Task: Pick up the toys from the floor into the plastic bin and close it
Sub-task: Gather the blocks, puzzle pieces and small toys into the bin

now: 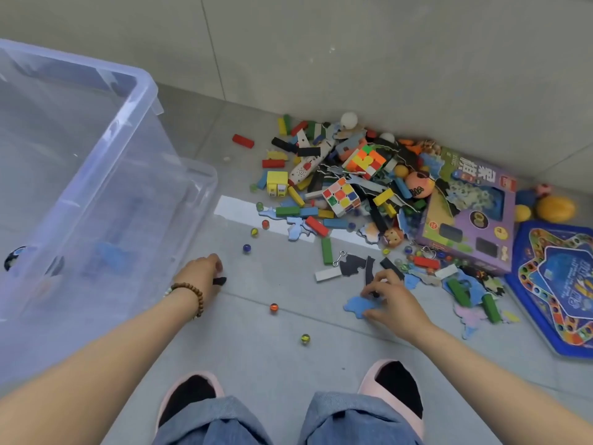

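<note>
A clear plastic bin point(141, 101) stands at the left, with its clear lid point(205, 187) leaning beside it. A heap of toys point(346, 181) lies on the floor by the wall: coloured blocks, two puzzle cubes, balls, marbles and foam puzzle pieces. My left hand point(202, 271) is low by the lid and grips a small black piece point(220, 280). My right hand point(390, 297) is on the floor at the heap's near edge. It pinches a black piece point(373, 292) and touches a blue foam piece point(357, 305).
A purple toy box point(465, 220) and a blue board game tray point(558, 284) lie at the right. Loose marbles point(273, 307) are scattered on the grey tile floor between my hands. My feet in pink slippers point(192, 393) stand at the bottom. A wall runs behind the heap.
</note>
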